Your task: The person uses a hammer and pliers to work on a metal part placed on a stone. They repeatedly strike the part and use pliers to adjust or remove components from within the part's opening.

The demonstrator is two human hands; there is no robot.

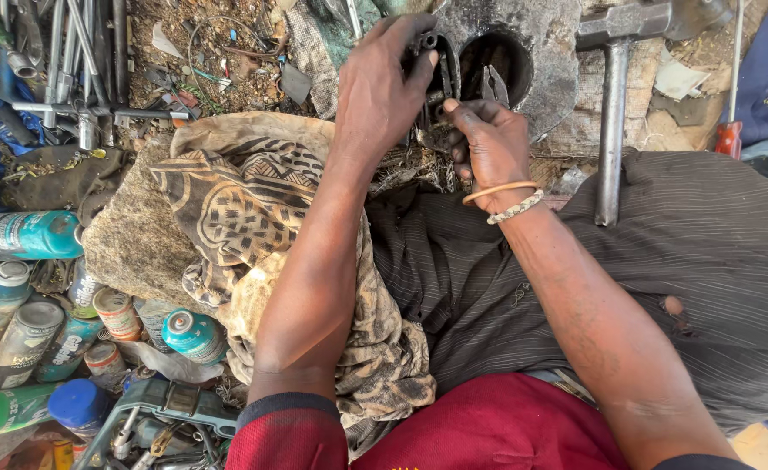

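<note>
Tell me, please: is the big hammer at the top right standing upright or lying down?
Lying down. The hammer lies flat, its head on the stone block and its handle end on the striped cloth; no hand touches it.

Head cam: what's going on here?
A person sits on the ground, both hands on a small dark metal part against a worn stone block with a round hole. The left hand grips it from above; the right hand holds it from below. A hammer lies beside them, a patterned cloth covers the lap, and spray cans sit at the left.
</note>
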